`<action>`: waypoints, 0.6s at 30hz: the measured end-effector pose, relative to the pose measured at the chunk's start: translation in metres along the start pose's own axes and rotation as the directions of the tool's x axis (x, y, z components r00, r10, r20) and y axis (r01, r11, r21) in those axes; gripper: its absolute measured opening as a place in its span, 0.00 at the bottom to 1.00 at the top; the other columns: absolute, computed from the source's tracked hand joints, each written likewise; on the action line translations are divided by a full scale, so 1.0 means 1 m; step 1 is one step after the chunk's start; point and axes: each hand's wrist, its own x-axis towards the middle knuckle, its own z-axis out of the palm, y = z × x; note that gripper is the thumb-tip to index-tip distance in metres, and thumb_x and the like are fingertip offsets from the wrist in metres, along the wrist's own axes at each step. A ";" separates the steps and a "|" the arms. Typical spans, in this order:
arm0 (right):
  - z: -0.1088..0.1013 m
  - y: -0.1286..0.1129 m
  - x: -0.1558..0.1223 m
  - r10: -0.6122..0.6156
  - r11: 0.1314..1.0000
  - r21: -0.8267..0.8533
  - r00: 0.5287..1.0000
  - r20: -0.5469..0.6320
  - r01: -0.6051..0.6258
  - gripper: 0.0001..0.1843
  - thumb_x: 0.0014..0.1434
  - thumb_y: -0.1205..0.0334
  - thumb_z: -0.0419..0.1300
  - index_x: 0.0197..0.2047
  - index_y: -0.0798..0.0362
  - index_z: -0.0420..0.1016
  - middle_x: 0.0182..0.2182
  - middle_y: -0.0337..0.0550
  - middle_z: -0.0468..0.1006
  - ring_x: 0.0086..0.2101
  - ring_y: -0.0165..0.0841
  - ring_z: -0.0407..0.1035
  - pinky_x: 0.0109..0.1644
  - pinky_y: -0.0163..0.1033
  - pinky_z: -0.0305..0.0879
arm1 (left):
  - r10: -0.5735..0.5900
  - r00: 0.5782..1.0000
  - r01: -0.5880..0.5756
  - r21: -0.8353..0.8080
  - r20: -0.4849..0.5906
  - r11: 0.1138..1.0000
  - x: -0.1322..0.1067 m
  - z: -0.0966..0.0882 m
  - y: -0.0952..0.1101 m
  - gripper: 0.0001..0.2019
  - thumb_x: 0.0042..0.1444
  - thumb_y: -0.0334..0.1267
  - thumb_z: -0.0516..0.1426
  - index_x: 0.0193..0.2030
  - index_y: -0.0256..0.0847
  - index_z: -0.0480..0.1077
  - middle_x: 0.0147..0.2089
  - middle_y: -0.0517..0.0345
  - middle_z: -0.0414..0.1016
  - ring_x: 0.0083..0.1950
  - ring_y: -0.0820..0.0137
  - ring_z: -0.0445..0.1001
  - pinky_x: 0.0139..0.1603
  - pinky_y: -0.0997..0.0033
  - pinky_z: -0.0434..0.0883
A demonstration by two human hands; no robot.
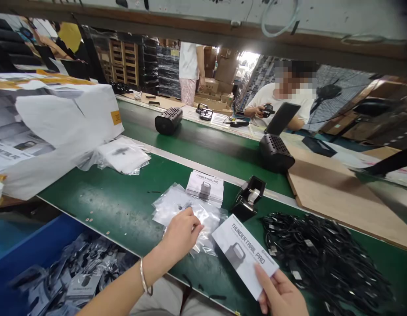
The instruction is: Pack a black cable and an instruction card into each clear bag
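Observation:
My right hand [279, 292] grips a white printed booklet [244, 254] by its lower right corner, its cover reading "THUNDER TRAIL PRO" above a picture of a dark speaker. Over a loose pile of clear plastic bags [172, 204] is my left hand [182, 230], fingers pinched together on a bag's film; the fingertips are partly hidden. Just behind the bags lies a stack of matching booklets [205, 186]. A black tape dispenser [249, 197] stands to the right of that stack.
Black cables [322, 259] are heaped at the right. Bagged parts fill a blue bin [12, 267] at lower left. More bags [124, 156] lie beside a large white sack [68, 118]. Black speakers [276, 153] sit on the green belt [210, 142]; a co-worker [259, 98] handles a black part beyond.

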 end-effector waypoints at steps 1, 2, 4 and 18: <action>0.004 0.001 -0.003 -0.020 1.000 0.020 1.000 -0.012 0.021 0.31 0.36 0.43 0.65 0.37 0.61 0.72 0.09 0.32 0.64 0.12 0.25 0.53 0.13 0.31 0.52 | 0.015 1.000 -0.015 0.004 -0.020 1.000 -0.002 0.001 -0.001 0.13 0.57 0.35 0.50 0.27 0.40 0.73 0.31 0.57 0.69 0.32 0.69 0.70 0.33 0.71 0.65; 0.009 0.001 -0.005 -0.034 0.999 0.027 0.999 -0.024 0.034 0.31 0.37 0.44 0.65 0.38 0.61 0.71 0.10 0.32 0.65 0.13 0.25 0.54 0.14 0.30 0.53 | 0.028 0.999 -0.028 0.006 -0.039 1.000 -0.003 0.003 -0.001 0.14 0.58 0.35 0.49 0.28 0.40 0.73 0.32 0.56 0.69 0.32 0.69 0.70 0.34 0.71 0.65; 0.016 0.001 -0.011 -0.057 0.998 0.011 0.997 -0.059 0.058 0.30 0.39 0.45 0.65 0.38 0.61 0.70 0.12 0.33 0.68 0.14 0.25 0.55 0.15 0.30 0.55 | 0.052 0.996 -0.051 0.011 -0.076 0.999 -0.006 0.007 -0.002 0.14 0.58 0.34 0.48 0.28 0.39 0.73 0.32 0.56 0.68 0.33 0.69 0.69 0.35 0.70 0.66; 0.032 0.009 -0.042 -0.021 0.994 -0.103 0.988 0.154 0.037 0.27 0.37 0.45 0.66 0.33 0.60 0.70 0.10 0.31 0.64 0.13 0.25 0.54 0.15 0.30 0.51 | 0.082 0.978 -0.083 0.004 -0.190 0.997 -0.030 0.022 0.000 0.10 0.56 0.39 0.54 0.42 0.37 0.68 0.42 0.54 0.70 0.45 0.64 0.68 0.46 0.61 0.66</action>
